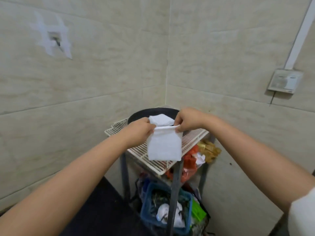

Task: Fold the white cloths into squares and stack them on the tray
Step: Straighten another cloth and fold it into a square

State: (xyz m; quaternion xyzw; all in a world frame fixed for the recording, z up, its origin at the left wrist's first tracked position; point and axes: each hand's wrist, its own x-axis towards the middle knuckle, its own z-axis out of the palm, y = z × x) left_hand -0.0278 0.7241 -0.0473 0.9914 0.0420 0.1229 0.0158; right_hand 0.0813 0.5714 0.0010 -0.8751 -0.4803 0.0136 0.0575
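A folded white cloth (164, 145) hangs in the air above the white wire rack (192, 136). My left hand (139, 130) pinches its top left corner and my right hand (185, 120) pinches its top right corner. Behind my hands sits a round black tray (136, 114) at the back of the rack, in the wall corner. A stack of folded white cloths (161, 120) lies on that tray, partly hidden by my fingers and the hanging cloth.
The rack rests on a dark metal stand (174, 193). Below are a blue basket (148, 200) full of clutter, a green box (197, 212), red plastic bags (190, 160) and yellow-brown packets (208, 149). Tiled walls close in behind; a socket box (285, 81) is on the right wall.
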